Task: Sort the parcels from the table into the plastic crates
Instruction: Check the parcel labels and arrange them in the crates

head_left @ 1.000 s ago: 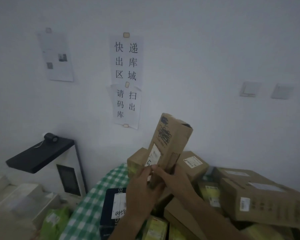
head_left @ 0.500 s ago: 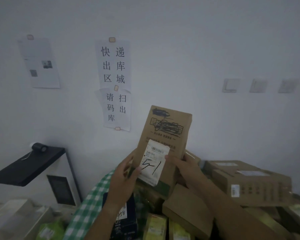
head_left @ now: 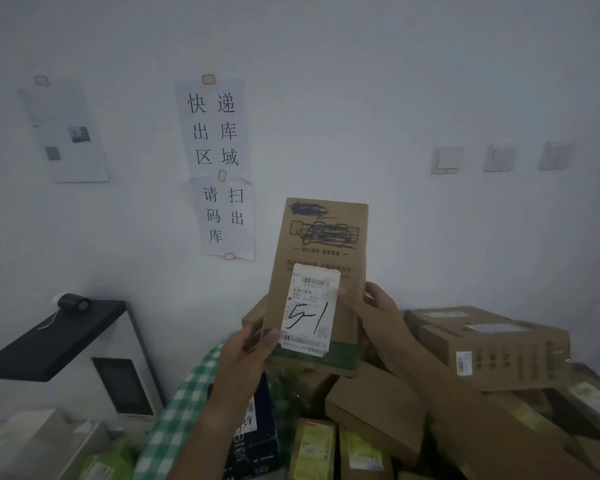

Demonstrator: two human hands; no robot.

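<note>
The tall brown parcel [head_left: 321, 271], upright above the pile on the desk [head_left: 174, 420], could slip and fall back onto this pile, because the left hand [head_left: 246, 362] and the right hand [head_left: 374, 317] grasp only its lower edges, each grip pinching one side.

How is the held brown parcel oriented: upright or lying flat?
Upright: the brown parcel stands tall, label facing the camera, gripped by left hand and right hand.
</note>
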